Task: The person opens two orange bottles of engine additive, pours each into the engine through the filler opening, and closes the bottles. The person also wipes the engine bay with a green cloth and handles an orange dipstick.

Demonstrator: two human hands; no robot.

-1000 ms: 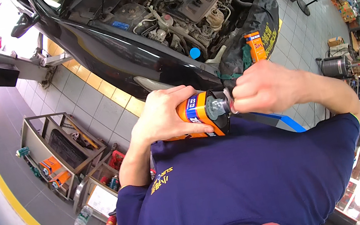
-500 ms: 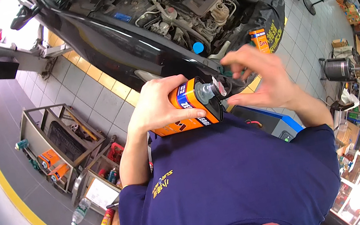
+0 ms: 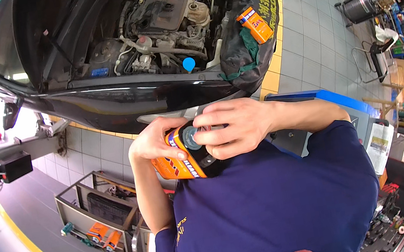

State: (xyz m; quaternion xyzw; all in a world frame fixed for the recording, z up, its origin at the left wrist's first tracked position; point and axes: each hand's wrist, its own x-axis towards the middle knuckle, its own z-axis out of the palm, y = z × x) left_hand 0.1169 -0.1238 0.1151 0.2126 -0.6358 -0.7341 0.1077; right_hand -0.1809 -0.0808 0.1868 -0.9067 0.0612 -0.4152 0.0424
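My left hand (image 3: 153, 143) is wrapped around an orange and black engine oil can (image 3: 173, 168), tilted against my shirt front. The can's clear plastic spout (image 3: 191, 138) sticks out of its dark top. Over that spout, the fingers of my right hand (image 3: 244, 125) are curled and closed, touching it; they hide its outer end. Beyond my hands is the open engine bay, with a dark engine cover (image 3: 167, 1) and a bright blue round cap (image 3: 189, 64) near its front edge.
A second orange can (image 3: 255, 25) lies on the black fender cover (image 3: 244, 60), beside a green cloth (image 3: 249, 46). A metal cart (image 3: 121, 219) with orange cans stands at left. At right are a blue-edged cabinet (image 3: 325, 94) and a black drum-shaped device (image 3: 359, 8).
My right hand has come in from beside the can and closed over its spout. The can has shifted left and down in the view, and the view has turned.
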